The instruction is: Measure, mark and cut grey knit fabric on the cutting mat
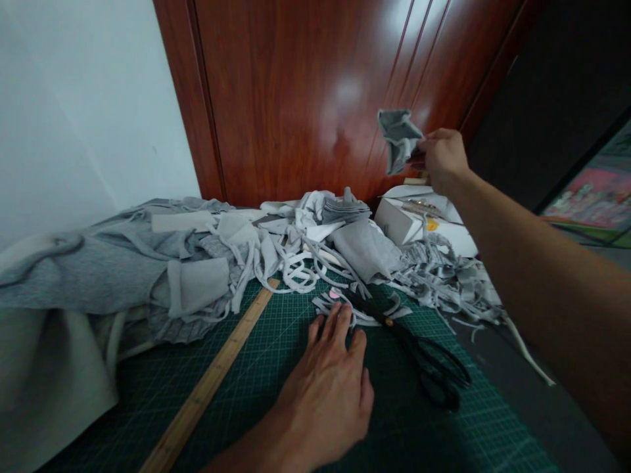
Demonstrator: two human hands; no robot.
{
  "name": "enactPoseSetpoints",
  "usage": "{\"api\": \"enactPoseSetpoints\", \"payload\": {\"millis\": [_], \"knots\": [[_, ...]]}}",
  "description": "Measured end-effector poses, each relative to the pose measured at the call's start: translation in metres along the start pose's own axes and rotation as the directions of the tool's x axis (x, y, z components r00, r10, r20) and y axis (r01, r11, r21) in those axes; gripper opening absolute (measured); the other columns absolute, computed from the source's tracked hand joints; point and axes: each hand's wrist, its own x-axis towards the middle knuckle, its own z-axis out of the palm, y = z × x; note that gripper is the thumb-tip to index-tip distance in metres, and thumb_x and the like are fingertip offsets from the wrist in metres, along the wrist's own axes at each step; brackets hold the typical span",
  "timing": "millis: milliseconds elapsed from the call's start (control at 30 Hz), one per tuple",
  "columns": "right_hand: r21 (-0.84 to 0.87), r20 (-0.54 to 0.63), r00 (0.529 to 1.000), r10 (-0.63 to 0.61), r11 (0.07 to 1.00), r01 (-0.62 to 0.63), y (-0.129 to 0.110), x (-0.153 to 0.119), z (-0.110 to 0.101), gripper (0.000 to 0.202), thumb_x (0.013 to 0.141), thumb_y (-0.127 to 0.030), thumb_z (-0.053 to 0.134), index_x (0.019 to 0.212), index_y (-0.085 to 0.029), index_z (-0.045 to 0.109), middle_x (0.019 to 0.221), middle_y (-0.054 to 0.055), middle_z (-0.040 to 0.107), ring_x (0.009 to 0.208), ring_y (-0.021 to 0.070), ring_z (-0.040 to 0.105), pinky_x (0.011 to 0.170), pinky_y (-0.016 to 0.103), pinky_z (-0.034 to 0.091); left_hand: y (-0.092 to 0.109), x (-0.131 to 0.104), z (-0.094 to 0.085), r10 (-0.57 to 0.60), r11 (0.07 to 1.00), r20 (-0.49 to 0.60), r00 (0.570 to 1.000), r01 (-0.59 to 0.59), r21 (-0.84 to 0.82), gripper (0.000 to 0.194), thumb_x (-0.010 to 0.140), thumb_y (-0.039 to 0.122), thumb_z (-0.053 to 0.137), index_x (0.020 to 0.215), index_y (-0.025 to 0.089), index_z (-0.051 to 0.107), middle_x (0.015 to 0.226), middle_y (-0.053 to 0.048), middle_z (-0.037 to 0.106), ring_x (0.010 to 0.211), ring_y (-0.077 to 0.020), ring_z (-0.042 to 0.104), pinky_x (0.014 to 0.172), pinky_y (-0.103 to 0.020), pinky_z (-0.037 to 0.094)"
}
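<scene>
- The gray cloth (398, 125) is hanging at upper right; a firm pinch would suit its loose folds.
- The right hand (444, 157) is gripping its edge.
- The left hand (328, 384), lower center, is lying open by scraps (367, 321) and scissors (389, 322).

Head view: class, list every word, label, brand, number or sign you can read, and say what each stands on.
Readable text: none.
Wooden ruler: any markings too blurred to read.
White box: orange patch, no legible lettering.
Green cutting mat: grid lines, no legible numbers.

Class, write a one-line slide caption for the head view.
Right hand holds up grey fabric; left hand rests near black scissors on a green cutting mat.
</scene>
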Motion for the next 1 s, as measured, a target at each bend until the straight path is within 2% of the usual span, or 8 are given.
{"api": "enactPoseSetpoints", "payload": {"millis": [100, 233, 400, 467, 600, 733, 867, 1000], "knots": [[0.18, 0.14, 0.99, -0.009, 0.983, -0.016, -0.023, -0.046, -0.001, 0.025, 0.102, -0.026, 0.047, 0.093, -0.02, 0.07, 0.095, 0.003, 0.072, 0.092, 0.0178, 0.07, 0.086, 0.035, 0.055, -0.004, -0.001, 0.001, 0.024, 0.995, -0.094, 0.995, -0.033, -0.092, 0.055, 0.094, 0.027, 0.052, 0.147, 0.01, 0.05, 0.17, -0.024, 0.028, 0.159, -0.0387, 0.024, 0.125, -0.064, 0.03], [0.471, 0.36, 0.933, -0.008, 0.865, -0.174, -0.026, -0.136, 0.017, 0.014, 0.079, -0.035, 0.06, 0.073, -0.023, 0.059, 0.074, 0.002, 0.067, 0.067, 0.0192, 0.062, 0.066, 0.034, 0.054, -0.005, -0.002, -0.01, -0.091, 0.834, -0.21, 0.974, -0.041, -0.55, 0.072, 0.094, 0.043, 0.064, 0.155, 0.016, 0.038, 0.169, -0.02, 0.032, 0.157, -0.0346, 0.029, 0.128, -0.061, 0.026], [0.534, 0.657, 0.754, 0.03, 0.687, -0.493, -0.019, -0.227, 0.038, 0.017, 0.067, -0.032, 0.069, 0.08, -0.021, 0.066, 0.07, 0.001, 0.064, 0.058, 0.017, 0.055, 0.056, 0.03, 0.046, 0.009, -0.004, -0.036, -0.279, -0.051, -0.008, 0.96, -0.024, -0.998, 0.059, 0.089, 0.067, 0.065, 0.128, 0.022, 0.062, 0.141, -0.015, 0.064, 0.13, -0.0359, 0.059, 0.095, -0.048, 0.055], [0.499, 0.695, 0.718, 0.037, 0.695, -0.518, -0.018, -0.249, 0.042, 0.019, 0.066, -0.033, 0.071, 0.08, -0.02, 0.066, 0.069, 0.002, 0.063, 0.058, 0.0177, 0.056, 0.057, 0.031, 0.046, 0.013, -0.007, -0.04, -0.335, -0.186, 0.02, 0.942, -0.045, -0.982, 0.05, 0.086, 0.06, 0.073, 0.116, 0.02, 0.066, 0.126, -0.013, 0.07, 0.115, -0.0309, 0.066, 0.081, -0.038, 0.057], [0.494, 0.639, 0.768, 0.051, 0.738, -0.46, -0.015, -0.278, 0.054, 0.026, 0.081, -0.046, 0.073, 0.086, -0.021, 0.064, 0.078, 0.001, 0.061, 0.068, 0.019, 0.056, 0.062, 0.032, 0.046, 0.01, -0.011, -0.034, -0.612, -0.068, -0.051, 0.789, -0.117, -0.991, 0.055, 0.067, 0.024, 0.091, 0.112, 0.019, 0.061, 0.103, -0.005, 0.074, 0.091, -0.0196, 0.069, 0.079, -0.031, 0.054], [0.501, 0.39, 0.921, -0.004, 0.84, -0.208, -0.014, -0.301, 0.066, 0.05, 0.071, -0.052, 0.09, 0.101, -0.026, 0.059, 0.104, 0.003, 0.061, 0.1, 0.024, 0.057, 0.09, 0.038, 0.047, 0.005, -0.008, -0.031, -0.657, 0.133, -0.199, 0.727, -0.148, -0.98, 0.058, 0.067, 0.027, 0.093, 0.113, 0.02, 0.057, 0.095, -0.002, 0.074, 0.084, -0.0175, 0.068, 0.078, -0.032, 0.054], [0.309, 0.259, 0.95, -0.174, 0.947, 0.089, -0.015, -0.314, 0.075, 0.063, 0.06, -0.048, 0.099, 0.104, -0.024, 0.061, 0.103, 0.005, 0.064, 0.094, 0.0265, 0.059, 0.09, 0.042, 0.048, 0.01, -0.008, -0.042, -0.592, 0.078, -0.173, 0.788, -0.158, -0.984, 0.045, 0.076, 0.04, 0.087, 0.107, 0.018, 0.063, 0.089, 0.0, 0.069, 0.081, -0.0137, 0.064, 0.075, -0.028, 0.05], [0.54, 0.346, 0.938, -0.01, 0.82, -0.19, -0.016, -0.315, 0.079, 0.045, 0.064, -0.045, 0.098, 0.094, -0.024, 0.073, 0.091, 0.002, 0.072, 0.085, 0.0244, 0.062, 0.082, 0.039, 0.051, 0.013, -0.013, -0.051, -0.407, 0.018, -0.116, 0.906, -0.119, -0.993, 0.047, 0.073, 0.026, 0.089, 0.111, 0.018, 0.063, 0.101, -0.002, 0.07, 0.091, -0.0158, 0.065, 0.084, -0.03, 0.05]]}}
